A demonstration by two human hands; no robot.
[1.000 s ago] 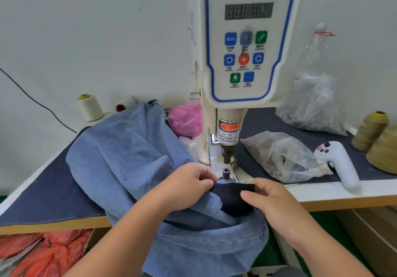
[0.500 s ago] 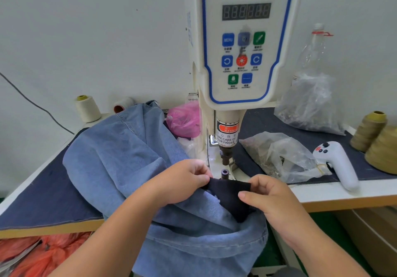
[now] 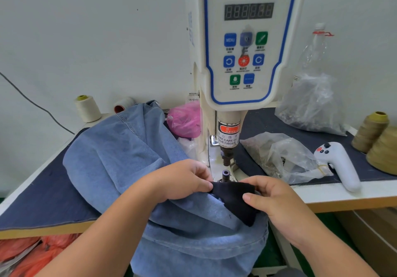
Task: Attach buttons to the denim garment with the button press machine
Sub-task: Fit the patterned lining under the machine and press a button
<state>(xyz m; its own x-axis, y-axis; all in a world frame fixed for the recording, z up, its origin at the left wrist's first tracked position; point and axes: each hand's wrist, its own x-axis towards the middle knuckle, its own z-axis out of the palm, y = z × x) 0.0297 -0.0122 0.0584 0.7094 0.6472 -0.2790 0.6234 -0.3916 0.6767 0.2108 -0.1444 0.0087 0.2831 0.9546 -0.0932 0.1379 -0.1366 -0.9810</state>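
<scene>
A light blue denim garment [image 3: 120,160] lies heaped over the table's front edge, left of the white button press machine [image 3: 242,46]. A dark navy fabric piece [image 3: 233,199] lies on the denim just in front of the lower die [image 3: 225,173], under the press head [image 3: 227,156]. My left hand [image 3: 182,182] pinches the dark piece's left corner. My right hand [image 3: 277,201] pinches its right edge, thumb on top. The piece's top edge sits just short of the die.
A clear bag of small metal parts [image 3: 277,156] and a white handheld controller [image 3: 337,165] lie right of the machine. Another clear bag [image 3: 311,104], a pink bag [image 3: 184,119] and thread cones [image 3: 371,130] [image 3: 87,107] stand further back. The table edge [image 3: 343,201] runs in front.
Both hands have drawn the dark piece slightly back toward me, so the lower die now stands exposed beyond its top edge. The denim has barely shifted.
</scene>
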